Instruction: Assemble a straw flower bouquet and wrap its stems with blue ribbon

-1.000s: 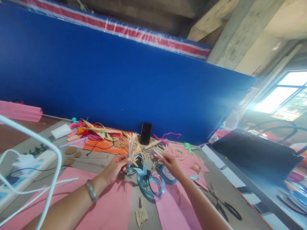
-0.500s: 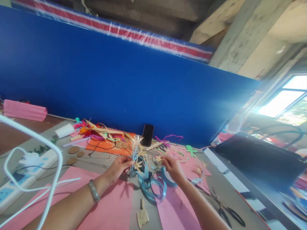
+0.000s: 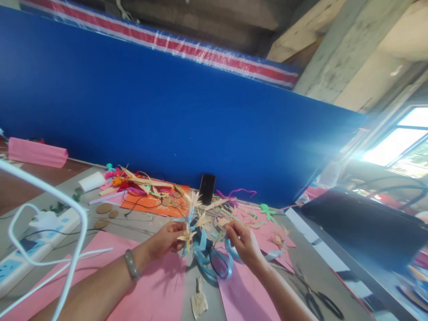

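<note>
My left hand (image 3: pixel 170 238), a bracelet on its wrist, is closed on a small bunch of pale dried-husk flowers (image 3: pixel 194 203) with light blue ribbon among them. One star-shaped bloom (image 3: pixel 187 237) faces me beside the fingertips. To the right, my right hand (image 3: pixel 242 240) has thumb and forefinger pinched together; what lies between them is too small to make out. Loops of blue ribbon (image 3: pixel 214 267) hang or lie below and between the hands, and part of the ribbon passes behind the right fingers.
Scissors (image 3: pixel 316 294) lie at the right. Pink sheets (image 3: pixel 157 285) cover much of the table. A phone (image 3: pixel 207 188) leans against the blue partition (image 3: pixel 187 111). Craft scraps (image 3: pixel 147 183) are heaped at the back. A power strip (image 3: pixel 43 245) and white cable (image 3: pixel 82 232) occupy the left.
The flower bunch has turned in my left hand, so the star-shaped bloom now sits lower and nearer the fingertips. My right hand stays pinched, slightly lower.
</note>
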Demonstrator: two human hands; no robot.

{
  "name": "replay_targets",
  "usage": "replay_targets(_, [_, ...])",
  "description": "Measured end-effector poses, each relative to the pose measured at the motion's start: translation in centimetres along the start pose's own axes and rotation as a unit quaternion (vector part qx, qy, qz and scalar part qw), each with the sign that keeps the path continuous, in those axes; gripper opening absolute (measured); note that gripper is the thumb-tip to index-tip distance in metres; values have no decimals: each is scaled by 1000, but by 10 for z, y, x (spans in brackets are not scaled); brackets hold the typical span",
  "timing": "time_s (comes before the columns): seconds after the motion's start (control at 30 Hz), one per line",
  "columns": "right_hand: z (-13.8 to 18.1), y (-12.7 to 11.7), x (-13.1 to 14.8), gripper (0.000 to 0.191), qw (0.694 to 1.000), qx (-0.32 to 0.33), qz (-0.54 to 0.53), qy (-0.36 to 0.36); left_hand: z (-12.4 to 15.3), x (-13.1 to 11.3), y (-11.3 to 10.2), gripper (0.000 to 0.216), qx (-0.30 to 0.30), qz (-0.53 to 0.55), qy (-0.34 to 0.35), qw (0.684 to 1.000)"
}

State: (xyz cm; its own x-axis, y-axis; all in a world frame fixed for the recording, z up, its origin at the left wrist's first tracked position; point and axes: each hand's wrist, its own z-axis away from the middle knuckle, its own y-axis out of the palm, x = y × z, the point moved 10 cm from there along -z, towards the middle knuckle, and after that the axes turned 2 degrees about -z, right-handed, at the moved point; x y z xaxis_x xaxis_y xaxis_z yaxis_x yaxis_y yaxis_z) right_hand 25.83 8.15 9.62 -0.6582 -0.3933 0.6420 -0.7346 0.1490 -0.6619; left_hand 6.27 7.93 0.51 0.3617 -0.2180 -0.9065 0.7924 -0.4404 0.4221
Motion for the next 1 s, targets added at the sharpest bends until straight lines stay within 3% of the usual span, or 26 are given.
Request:
replay_targets(0.27, [26,-7,11,47,999,10,-45,17,7,-9,8,26,21,-17,-6,1000])
replay_targets(0.47, [46,-6,7,36,995,65,-61,55,6,-5,2,27,-12,-19,-18,1000])
replay_targets(0.87, [67,-80,-17,30,985,-99,-116,76,-6,3,-19,22,-46,17,-14,999])
replay_targets(1.0, [64,-82,-18,39,979,-100,-166,68,-7,-11,-31,21,-74,11,29,997])
